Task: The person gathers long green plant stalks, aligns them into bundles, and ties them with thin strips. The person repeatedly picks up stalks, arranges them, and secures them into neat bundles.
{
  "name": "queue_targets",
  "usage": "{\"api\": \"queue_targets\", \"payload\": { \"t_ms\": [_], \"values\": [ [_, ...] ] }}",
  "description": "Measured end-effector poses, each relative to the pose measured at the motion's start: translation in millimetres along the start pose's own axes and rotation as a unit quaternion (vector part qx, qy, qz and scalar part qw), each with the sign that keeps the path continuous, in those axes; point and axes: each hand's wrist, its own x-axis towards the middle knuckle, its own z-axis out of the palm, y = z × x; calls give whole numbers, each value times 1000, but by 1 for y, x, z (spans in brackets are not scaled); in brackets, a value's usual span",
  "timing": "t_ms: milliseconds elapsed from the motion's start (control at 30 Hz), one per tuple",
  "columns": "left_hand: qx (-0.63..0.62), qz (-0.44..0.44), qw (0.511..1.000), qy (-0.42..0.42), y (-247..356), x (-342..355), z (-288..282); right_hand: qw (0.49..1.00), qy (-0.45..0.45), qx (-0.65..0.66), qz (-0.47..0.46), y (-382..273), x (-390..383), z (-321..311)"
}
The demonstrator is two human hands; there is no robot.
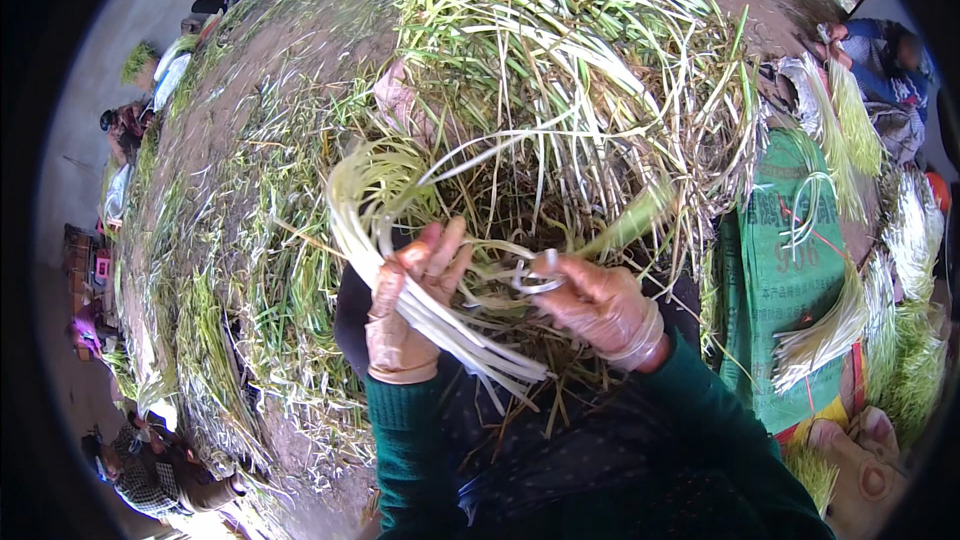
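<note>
A flat green woven plastic sack [785,290] with red printing lies at the right, pale tied bunches on it. The left hand [405,310], fingers closed, grips a bundle of pale white-green chive stalks [440,325] in the near middle; its long axis runs from far left to near right, cut ends pointing near-right. The right hand [600,305] pinches thin stalks beside it, before the heaped green pile [560,90].

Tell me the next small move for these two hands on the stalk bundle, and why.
Probably draw the pale band snug with the right hand. The left hand already grips the bundle of pale stalks, whose cut ends stick out loose below the fist, and the band loops slack between the hands, not yet tight around the stalks.
</note>
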Motion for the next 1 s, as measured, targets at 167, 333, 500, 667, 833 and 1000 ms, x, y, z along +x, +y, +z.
{"api": "queue_targets", "payload": {
  "t_ms": [167, 333, 500, 667, 833, 1000],
  "values": [
    [-7, -80, 996, 44, -24, -17, 7, 978, -189, 40, 75, -13, 9, 17],
    [58, -143, 982, 108, -29, -28, -6, 986, -140, 75, 57, 12, -5, 16],
    [27, -95, 989, 106, -19, -36, -22, 995, -86, 17, 47, 6, -14, -4],
    [47, -150, 984, 80, -27, -30, -8, 961, -215, -169, -40, 6, -34, 18],
    [52, -238, 968, 60, -29, -33, -17, 935, -268, -232, -28, 3, -41, 20],
    [19, -244, 970, -8, -25, -37, -9, 922, -290, -256, 10, -1, -47, 17]
  ]
}}
